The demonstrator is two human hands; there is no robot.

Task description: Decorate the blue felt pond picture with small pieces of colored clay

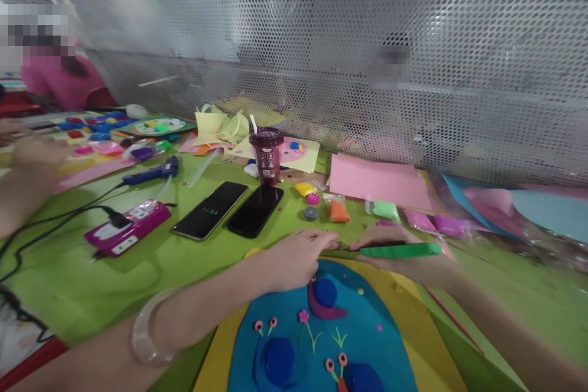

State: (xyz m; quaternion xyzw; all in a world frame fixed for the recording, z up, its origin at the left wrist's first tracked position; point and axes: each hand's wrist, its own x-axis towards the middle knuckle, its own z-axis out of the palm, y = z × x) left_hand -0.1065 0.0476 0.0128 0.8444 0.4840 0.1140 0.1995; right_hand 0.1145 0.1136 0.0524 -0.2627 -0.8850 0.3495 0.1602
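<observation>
Below my hands lies a picture with a yellow border (425, 324) and a blue middle (294, 294), decorated with modelling-clay flowers, stalks and round dark-blue caps. Over its far edge, my left hand (298, 257) has its fingers bent and pressed together; what they hold, if anything, I cannot make out. A clear bangle (147, 331) circles that wrist. My right hand (390, 245) is closed on a long flat green tool (399, 250), its thin dark end pointing at my left fingertips. The exact kind of tool is not clear.
Beyond my hands are two phones (209, 211), a lidded drink cup (266, 156) with a straw, and bagged clay (339, 209). Leftward lie a purple power strip (128, 226) with cables and a blue glue gun (151, 173). Another person's hand (39, 156) is at the left; perforated metal stands behind.
</observation>
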